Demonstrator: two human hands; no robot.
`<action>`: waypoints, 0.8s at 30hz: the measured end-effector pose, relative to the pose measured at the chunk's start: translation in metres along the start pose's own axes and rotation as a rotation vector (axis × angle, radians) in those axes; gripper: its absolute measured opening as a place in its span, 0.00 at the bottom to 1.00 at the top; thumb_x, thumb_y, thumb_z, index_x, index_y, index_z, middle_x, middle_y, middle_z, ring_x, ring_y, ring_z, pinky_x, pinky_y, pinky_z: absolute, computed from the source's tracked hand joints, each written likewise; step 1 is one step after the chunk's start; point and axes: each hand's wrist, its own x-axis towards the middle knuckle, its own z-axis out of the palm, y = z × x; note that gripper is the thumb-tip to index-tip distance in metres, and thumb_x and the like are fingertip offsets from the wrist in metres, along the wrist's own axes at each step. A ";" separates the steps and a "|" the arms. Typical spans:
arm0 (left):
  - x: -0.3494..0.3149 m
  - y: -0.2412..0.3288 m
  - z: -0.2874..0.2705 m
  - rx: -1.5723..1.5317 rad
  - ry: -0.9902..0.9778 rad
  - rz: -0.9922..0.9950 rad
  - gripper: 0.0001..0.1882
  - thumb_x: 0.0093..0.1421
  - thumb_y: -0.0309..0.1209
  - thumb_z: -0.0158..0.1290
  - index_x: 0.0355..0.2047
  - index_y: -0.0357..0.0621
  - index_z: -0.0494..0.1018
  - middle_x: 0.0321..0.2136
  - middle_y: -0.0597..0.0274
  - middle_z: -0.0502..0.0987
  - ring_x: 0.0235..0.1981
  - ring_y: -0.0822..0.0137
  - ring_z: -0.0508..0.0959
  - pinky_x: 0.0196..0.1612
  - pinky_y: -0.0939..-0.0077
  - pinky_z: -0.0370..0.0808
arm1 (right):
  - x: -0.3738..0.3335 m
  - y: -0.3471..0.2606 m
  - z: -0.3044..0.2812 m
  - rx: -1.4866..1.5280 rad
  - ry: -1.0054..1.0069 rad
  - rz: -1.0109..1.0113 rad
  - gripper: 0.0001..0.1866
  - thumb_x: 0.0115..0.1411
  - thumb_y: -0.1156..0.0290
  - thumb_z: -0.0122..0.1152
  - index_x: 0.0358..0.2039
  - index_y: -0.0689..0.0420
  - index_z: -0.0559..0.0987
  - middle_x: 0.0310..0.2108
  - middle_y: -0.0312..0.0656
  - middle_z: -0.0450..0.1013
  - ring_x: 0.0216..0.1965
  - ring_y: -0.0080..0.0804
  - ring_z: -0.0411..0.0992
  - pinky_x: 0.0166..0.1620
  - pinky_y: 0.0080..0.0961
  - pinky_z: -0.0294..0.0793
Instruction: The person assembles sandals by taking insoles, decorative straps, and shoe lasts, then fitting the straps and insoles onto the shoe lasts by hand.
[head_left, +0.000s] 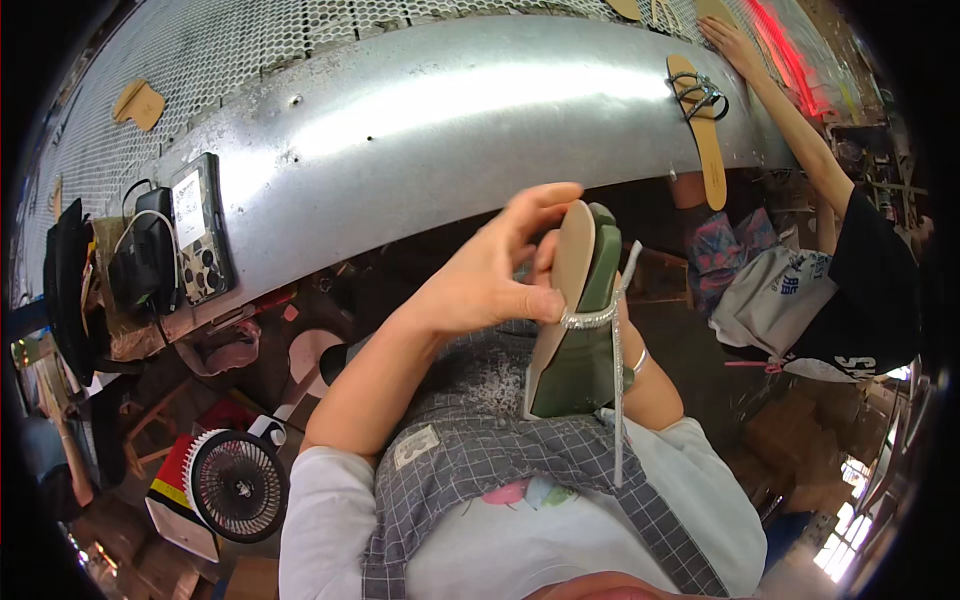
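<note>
In front of my chest a green shoe last (575, 370) stands upright, toe end up, with a beige sandal sole (573, 250) against its left side. A glittery strap (590, 320) crosses the last, and a loose length of it hangs down the right side. My left hand (500, 270) is closed on the sandal from the left, thumb at the strap's edge and fingers by the toe end. My right hand (630, 325) is behind the last, gripping it; most of its fingers are hidden. A bracelet circles my right wrist.
Ahead lies a metal bench (430, 120) with mesh (240, 65) beyond. A phone (200, 230) and cables rest at its left end. At right, a sandal (700, 130) overhangs the edge, near a co-worker's hand (730, 45). A fan (237, 487) stands lower left.
</note>
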 end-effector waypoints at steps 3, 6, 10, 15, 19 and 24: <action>0.011 0.003 -0.005 -0.102 -0.135 -0.319 0.59 0.31 0.45 0.70 0.61 0.42 0.50 0.55 0.53 0.60 0.55 0.63 0.63 0.57 0.69 0.60 | 0.002 0.004 -0.013 -0.139 0.004 -0.060 0.14 0.61 0.63 0.47 0.33 0.62 0.74 0.25 0.39 0.72 0.24 0.24 0.72 0.26 0.18 0.73; 0.002 0.005 -0.008 0.214 -0.002 -0.162 0.30 0.49 0.35 0.60 0.51 0.38 0.65 0.45 0.56 0.71 0.47 0.65 0.70 0.51 0.73 0.66 | -0.004 -0.004 -0.023 -0.187 0.064 -0.048 0.14 0.61 0.64 0.47 0.34 0.62 0.74 0.25 0.39 0.73 0.24 0.24 0.72 0.27 0.18 0.74; -0.023 0.069 0.022 0.465 0.144 -0.229 0.10 0.49 0.31 0.55 0.19 0.37 0.70 0.15 0.65 0.72 0.18 0.75 0.71 0.23 0.81 0.68 | -0.005 0.003 -0.046 -0.060 0.356 -0.074 0.18 0.57 0.59 0.49 0.37 0.63 0.67 0.20 0.45 0.66 0.20 0.32 0.65 0.21 0.24 0.65; -0.041 0.072 0.055 1.022 0.022 0.065 0.06 0.49 0.25 0.55 0.19 0.38 0.70 0.14 0.58 0.69 0.15 0.62 0.71 0.19 0.73 0.66 | -0.004 0.010 -0.064 -0.081 0.439 -0.067 0.17 0.58 0.60 0.46 0.36 0.64 0.67 0.20 0.46 0.67 0.19 0.32 0.65 0.21 0.24 0.67; -0.050 0.048 0.037 1.053 0.044 0.101 0.04 0.53 0.22 0.51 0.22 0.37 0.71 0.16 0.57 0.69 0.16 0.60 0.71 0.19 0.73 0.66 | -0.011 0.010 -0.079 -0.074 0.354 -0.118 0.17 0.58 0.61 0.49 0.37 0.64 0.68 0.21 0.46 0.68 0.20 0.33 0.65 0.21 0.24 0.68; -0.048 0.024 0.022 0.853 0.173 -0.019 0.09 0.59 0.24 0.46 0.22 0.35 0.70 0.16 0.58 0.70 0.17 0.68 0.72 0.21 0.77 0.67 | -0.008 0.003 -0.058 0.019 0.193 -0.109 0.15 0.57 0.64 0.51 0.39 0.63 0.68 0.23 0.47 0.69 0.21 0.34 0.65 0.21 0.25 0.68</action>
